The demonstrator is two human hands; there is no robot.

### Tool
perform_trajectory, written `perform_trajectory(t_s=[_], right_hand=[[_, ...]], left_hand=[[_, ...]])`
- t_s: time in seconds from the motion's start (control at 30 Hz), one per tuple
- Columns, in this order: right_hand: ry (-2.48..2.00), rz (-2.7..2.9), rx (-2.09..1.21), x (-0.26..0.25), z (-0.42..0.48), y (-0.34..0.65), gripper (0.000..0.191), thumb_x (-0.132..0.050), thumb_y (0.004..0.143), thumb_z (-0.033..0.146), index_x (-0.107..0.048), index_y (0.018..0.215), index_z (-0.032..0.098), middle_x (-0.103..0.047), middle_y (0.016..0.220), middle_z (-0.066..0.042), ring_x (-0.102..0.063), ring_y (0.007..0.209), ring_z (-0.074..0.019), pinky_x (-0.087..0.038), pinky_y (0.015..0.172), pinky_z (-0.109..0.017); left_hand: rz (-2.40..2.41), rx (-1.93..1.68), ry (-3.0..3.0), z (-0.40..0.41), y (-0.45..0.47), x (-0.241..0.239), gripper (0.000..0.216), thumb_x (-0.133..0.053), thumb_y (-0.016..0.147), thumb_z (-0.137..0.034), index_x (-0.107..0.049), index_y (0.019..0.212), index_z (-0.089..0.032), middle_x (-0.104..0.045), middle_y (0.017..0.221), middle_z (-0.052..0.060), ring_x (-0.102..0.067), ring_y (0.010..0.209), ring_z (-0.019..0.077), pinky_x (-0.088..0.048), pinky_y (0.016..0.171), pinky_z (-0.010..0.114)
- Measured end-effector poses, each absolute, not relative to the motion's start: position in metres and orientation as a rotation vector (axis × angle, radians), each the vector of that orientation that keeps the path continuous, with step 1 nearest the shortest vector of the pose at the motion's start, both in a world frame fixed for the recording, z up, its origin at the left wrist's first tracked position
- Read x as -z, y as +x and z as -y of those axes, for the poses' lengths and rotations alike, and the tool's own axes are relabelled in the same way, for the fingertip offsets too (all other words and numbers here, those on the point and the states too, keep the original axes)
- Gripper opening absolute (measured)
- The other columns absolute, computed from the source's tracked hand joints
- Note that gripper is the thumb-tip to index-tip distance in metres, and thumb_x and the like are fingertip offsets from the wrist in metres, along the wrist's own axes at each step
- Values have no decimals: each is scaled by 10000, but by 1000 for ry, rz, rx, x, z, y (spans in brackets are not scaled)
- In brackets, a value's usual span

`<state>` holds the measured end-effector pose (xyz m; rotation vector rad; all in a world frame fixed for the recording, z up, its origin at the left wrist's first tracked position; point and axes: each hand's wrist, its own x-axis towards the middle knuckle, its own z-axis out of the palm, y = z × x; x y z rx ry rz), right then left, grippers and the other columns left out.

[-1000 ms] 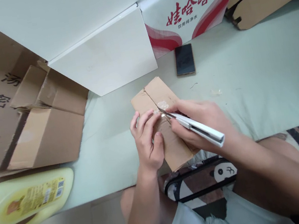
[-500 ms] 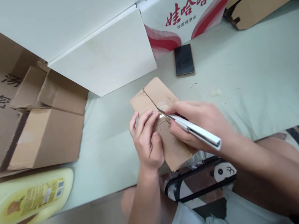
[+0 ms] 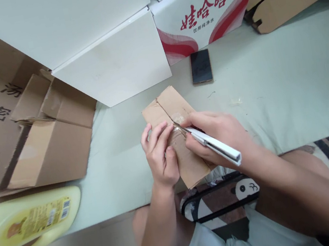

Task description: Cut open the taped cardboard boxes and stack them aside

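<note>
A green-covered bench (image 3: 288, 84) carries a white box (image 3: 112, 64) towards its far side. The brown carton (image 3: 191, 165) lies at the bench's front edge, a seam (image 3: 164, 110) running along its top. The left hand (image 3: 161, 155) rests on the carton, its grip unclenched. The right hand (image 3: 224, 127) has its grip clenched round a white-handled cutter (image 3: 218, 146), its blade at the seam beside clear tape (image 3: 178, 117).

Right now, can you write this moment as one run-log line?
left hand: resting on cardboard | right hand: gripping knife, blade at seam | phone: lying beyond
</note>
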<state>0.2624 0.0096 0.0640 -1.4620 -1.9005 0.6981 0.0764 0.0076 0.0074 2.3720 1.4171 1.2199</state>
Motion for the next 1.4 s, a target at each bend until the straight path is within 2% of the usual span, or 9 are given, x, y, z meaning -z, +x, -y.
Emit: perform_trajectory(t_s=[0.13,0.4,0.63,0.9,1.13,1.4], right_hand=[[-1504,1956,-699,-65,-12,261,211,-486,860,287,-672,918,205,-726,861,-64,-610,704,-172,-372,615,-282],[-1348,1842,-701,-61,-10,267,179,-501,799,313,-634,835,199,-670,722,-36,-565,644,-150,-411,627,-268],[-1550,1950,-718,-67,-13,260,207,-491,846,308,-669,880,207,-725,842,-65,-589,671,-165,-348,594,-279],[-1367,1835,-713,-62,-10,266,154,-511,793,300,-631,814,205,-674,723,-39,-562,639,-153,-412,621,-269],[-1491,1989,-738,-66,-13,261,195,-479,847,280,-658,852,202,-702,816,-60,-580,686,-161,-353,609,-276],[-1291,1809,-766,-62,-7,267,114,-498,751,240,-604,746,196,-642,677,-16,-524,583,-120,-384,588,-253]], left_hand=[[-1398,-1257,2352,-8,78,-7,444,-344,1051,-367,-686,1287,-209,-699,1350,83,-564,1342,272,-338,1234,518],[-1371,-1271,2349,-8,77,-7,435,-361,1051,-367,-694,1277,-202,-692,1355,90,-562,1338,269,-339,1236,505],[-1408,-1264,2357,-8,77,-6,438,-346,1045,-348,-701,1259,-207,-701,1343,90,-582,1319,272,-356,1224,523],[-1419,-1259,2364,-7,78,-8,451,-341,1040,-367,-710,1252,-216,-705,1344,82,-578,1323,281,-355,1222,531],[-1396,-1298,2339,-8,78,-5,447,-341,1037,-340,-717,1240,-207,-711,1326,89,-610,1282,275,-337,1229,531],[-1460,-1234,2379,-7,76,-7,461,-327,1039,-362,-712,1250,-222,-707,1342,77,-567,1349,282,-357,1225,542]])
